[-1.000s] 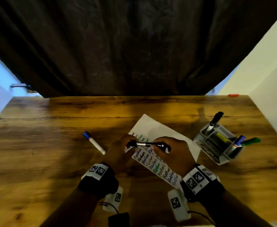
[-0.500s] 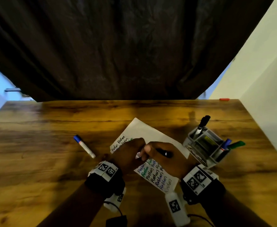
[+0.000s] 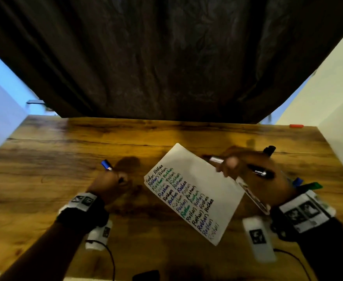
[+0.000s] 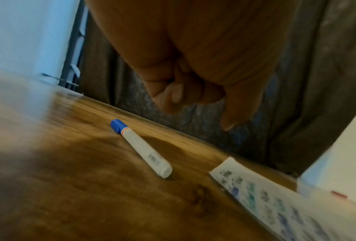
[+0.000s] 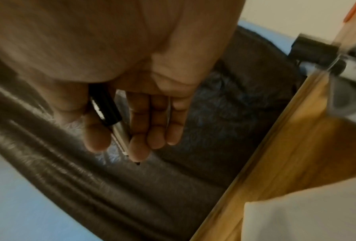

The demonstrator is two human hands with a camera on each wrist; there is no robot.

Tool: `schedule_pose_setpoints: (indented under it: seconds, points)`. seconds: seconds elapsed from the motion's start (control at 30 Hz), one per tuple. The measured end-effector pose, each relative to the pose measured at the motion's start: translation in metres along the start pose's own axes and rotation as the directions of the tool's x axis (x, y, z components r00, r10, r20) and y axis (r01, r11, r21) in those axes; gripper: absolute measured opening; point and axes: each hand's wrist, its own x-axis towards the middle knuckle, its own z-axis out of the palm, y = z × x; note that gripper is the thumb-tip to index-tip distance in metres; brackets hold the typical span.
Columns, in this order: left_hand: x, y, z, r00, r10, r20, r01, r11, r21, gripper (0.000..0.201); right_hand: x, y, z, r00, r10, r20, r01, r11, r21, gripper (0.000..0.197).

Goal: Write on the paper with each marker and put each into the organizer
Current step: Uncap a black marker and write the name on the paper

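While the paper [image 3: 195,191] lies slantwise mid-table [image 3: 45,179], its near corner pointing at the front edge, bare wood stretches on either side. Left of it, the left hand [image 3: 109,184] hangs over the blue-capped marker [image 4: 141,148], fingers curled, its grip on nothing. Right of the sheet, the right hand [image 3: 249,171] has its grip around a black marker [image 5: 113,120], above the organizer [image 3: 255,197], which it mostly hides. Beyond the far edge hangs a dark curtain [image 3: 166,57].
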Motion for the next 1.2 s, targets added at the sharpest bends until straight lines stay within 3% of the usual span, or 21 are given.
schedule_pose_setpoints:
  seconds: [0.07,0.17,0.23,0.3,0.37,0.43,0.57,0.67,0.87,1.1,1.2]
  points:
    - [-0.005,0.0,-0.007,1.0,0.007,-0.03,-0.009,0.996,-0.088,0.028,-0.005,0.005,-0.022,0.998,0.033,-0.054,-0.036,0.998,-0.059,0.03]
    - [0.001,0.029,0.008,1.0,0.029,-0.008,-0.03,0.998,-0.061,0.032,-0.019,0.029,-0.017,0.982,0.187,-0.01,-0.187,0.979,-0.085,0.021]
    - [0.008,0.05,0.028,0.998,0.037,0.041,-0.035,0.998,-0.05,0.018,-0.035,0.057,0.003,0.95,0.304,0.072,-0.288,0.941,-0.176,0.033]
    - [0.014,0.068,0.047,0.994,0.077,0.073,-0.068,0.99,-0.128,0.018,-0.056,0.088,0.022,0.919,0.361,0.157,-0.312,0.911,-0.27,0.047]
    - [0.019,0.078,0.063,0.983,0.13,0.131,-0.103,0.976,-0.193,0.021,-0.071,0.11,0.038,0.889,0.407,0.21,-0.36,0.905,-0.227,0.046]
    - [0.022,0.088,0.074,0.97,0.145,0.197,-0.105,0.974,-0.199,0.026,-0.075,0.116,0.049,0.874,0.438,0.209,-0.42,0.899,-0.125,0.031]
    - [0.027,0.106,0.087,0.95,0.154,0.272,-0.106,0.977,-0.184,0.044,-0.064,0.124,0.066,0.912,0.373,0.17,-0.376,0.926,-0.013,0.025]
    - [0.031,0.111,0.09,0.963,0.104,0.249,-0.064,0.985,-0.162,0.059,-0.056,0.138,0.08,0.939,0.331,0.096,-0.337,0.94,0.056,0.027]
    - [0.037,0.105,0.093,0.976,0.032,0.215,0.01,0.981,-0.193,0.069,-0.054,0.157,0.082,0.908,0.419,0.026,-0.416,0.89,0.188,0.021]
    - [0.04,0.101,0.101,0.977,0.02,0.213,0.025,0.978,-0.208,0.072,-0.068,0.172,0.08,0.94,0.341,0.015,-0.341,0.939,0.031,0.019]
    - [0.042,0.099,0.102,0.976,0.02,0.217,0.028,0.975,-0.219,0.071,-0.066,0.174,0.078,0.953,0.302,0.022,-0.301,0.953,-0.03,0.031]
